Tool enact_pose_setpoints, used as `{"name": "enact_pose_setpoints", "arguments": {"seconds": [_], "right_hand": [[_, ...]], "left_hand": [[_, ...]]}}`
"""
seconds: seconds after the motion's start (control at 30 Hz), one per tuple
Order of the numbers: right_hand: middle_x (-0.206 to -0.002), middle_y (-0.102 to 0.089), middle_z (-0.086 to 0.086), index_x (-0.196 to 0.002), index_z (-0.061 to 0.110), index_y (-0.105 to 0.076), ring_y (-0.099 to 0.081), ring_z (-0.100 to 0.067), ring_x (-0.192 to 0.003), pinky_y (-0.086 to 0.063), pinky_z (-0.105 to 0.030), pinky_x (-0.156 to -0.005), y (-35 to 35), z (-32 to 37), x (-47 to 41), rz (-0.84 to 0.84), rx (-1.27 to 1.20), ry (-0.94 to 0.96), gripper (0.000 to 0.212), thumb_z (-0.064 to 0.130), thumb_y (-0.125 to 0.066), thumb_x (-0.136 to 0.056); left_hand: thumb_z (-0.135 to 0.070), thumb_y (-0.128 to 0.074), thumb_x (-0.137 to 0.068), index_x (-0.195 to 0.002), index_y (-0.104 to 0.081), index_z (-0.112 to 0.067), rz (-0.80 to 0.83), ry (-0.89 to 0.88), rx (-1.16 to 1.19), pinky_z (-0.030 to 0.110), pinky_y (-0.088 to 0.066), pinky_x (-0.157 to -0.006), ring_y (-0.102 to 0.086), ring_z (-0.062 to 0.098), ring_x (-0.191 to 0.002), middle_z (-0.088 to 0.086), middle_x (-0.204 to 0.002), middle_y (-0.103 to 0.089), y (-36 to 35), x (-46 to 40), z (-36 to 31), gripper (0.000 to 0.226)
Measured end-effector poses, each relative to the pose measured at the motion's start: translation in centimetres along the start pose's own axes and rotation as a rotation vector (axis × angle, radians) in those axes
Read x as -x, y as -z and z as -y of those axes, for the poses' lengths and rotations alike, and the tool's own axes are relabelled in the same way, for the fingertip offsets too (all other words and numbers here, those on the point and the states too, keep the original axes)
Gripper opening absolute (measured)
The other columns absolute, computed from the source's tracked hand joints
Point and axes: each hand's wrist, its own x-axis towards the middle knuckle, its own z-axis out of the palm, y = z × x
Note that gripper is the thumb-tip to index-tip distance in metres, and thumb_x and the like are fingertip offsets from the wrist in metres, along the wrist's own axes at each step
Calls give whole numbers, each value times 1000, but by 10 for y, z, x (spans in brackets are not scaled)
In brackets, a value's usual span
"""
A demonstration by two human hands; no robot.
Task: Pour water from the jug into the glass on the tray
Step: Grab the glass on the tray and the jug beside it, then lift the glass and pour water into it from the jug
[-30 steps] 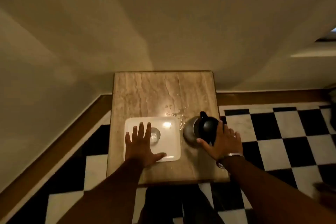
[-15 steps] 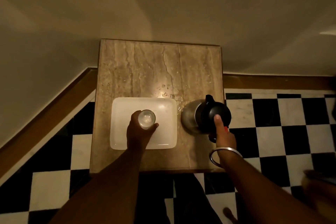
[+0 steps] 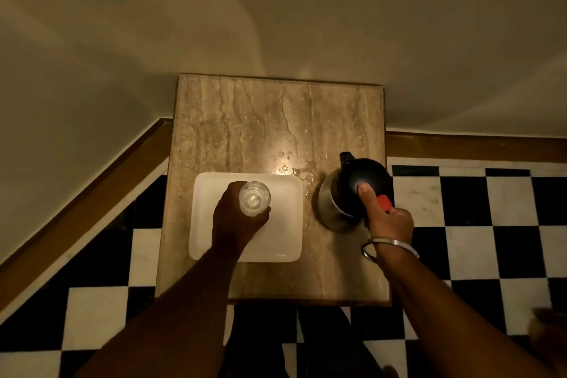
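With the left hand (image 3: 237,218) wrapped round the glass (image 3: 254,198) on the tray (image 3: 285,242) and the right hand (image 3: 388,221) gripping the jug (image 3: 352,190) just right of the tray, a hasty tilt could splash water onto the already wet worktop (image 3: 260,129)

The scene is dim, with a warm yellow cast throughout. One bright glare spot sits on the stone table (image 3: 276,132), just beyond the white tray (image 3: 285,242), where spilled drops glint. Soft, broad shadows cross the wall (image 3: 276,9). Both forearms appear dark with little detail. The wide-angle lens bends the floor (image 3: 491,224) and skirting lines. The lower right corner is blurred.
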Motion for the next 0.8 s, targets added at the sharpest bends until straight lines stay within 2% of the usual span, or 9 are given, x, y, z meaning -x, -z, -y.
{"name": "enact_pose_setpoints", "arguments": {"seconds": [0.1, 0.2, 0.33, 0.43, 0.5, 0.67, 0.8], "right_hand": [[-45, -60, -1, -50, 12, -60, -61, -20, -51, -42, -28, -50, 8, 29, -5, 93, 117, 50, 63, 74, -72, -51], [-47, -60, -6, -49, 10, -58, -60, -23, -51, -48, -33, -54, 26, 52, 1, 173, 210, 121, 68, 77, -69, -49], [-38, -54, 0, -47, 14, -54, -55, -17, -40, -43, -30, -47, 64, 81, 20, 245, 297, 222, 72, 86, -60, -41], [-31, -47, 3, -43, 18, -49, -44, -6, -29, -40, -28, -43, 102, 115, 41, 304, 359, 344, 68, 85, -62, -45], [-30, -42, 5, -40, 21, -45, -40, -6, -28, -37, -28, -41, 122, 137, 53, 333, 395, 417, 66, 83, -64, -48], [-30, -38, 5, -40, 20, -45, -36, -11, -31, -33, -28, -43, 160, 200, 104, 391, 468, 568, 66, 83, -61, -47], [-35, -43, 4, -42, 19, -45, -42, -14, -35, -37, -30, -45, 175, 241, 150, 391, 561, 654, 67, 84, -59, -46]], "left_hand": [[-27, -94, -56, -116, -49, -27, -32, -61, -77, 33, -47, -85, -55, 14, -99, -6, -109, -57, 13, 6, -19, 75], [-24, -94, -53, -114, -52, -20, -73, -98, -125, 28, -44, -76, -54, 15, -92, 0, -105, -56, 27, 15, -45, 74], [-26, -89, -55, -111, -53, -24, -62, -54, -94, 27, -43, -73, -56, 15, -89, -3, -104, -55, 46, 31, -81, 68], [-28, -87, -57, -112, -52, -32, -64, -59, -20, 18, -41, -76, -55, 10, -93, -8, -107, -56, 67, 47, -116, 66], [-27, -86, -58, -116, -54, -31, -43, -101, -21, 12, -39, -79, -55, 8, -98, -9, -112, -58, 74, 53, -132, 67], [-23, -87, -61, -129, -56, -23, -17, -213, 3, 25, -46, -91, -57, 13, -110, -3, -125, -61, 103, 70, -180, 75], [-29, -85, -61, -134, -51, -34, 23, -327, 52, 26, -48, -96, -55, 7, -115, -9, -128, -60, 131, 78, -209, 80]]}}
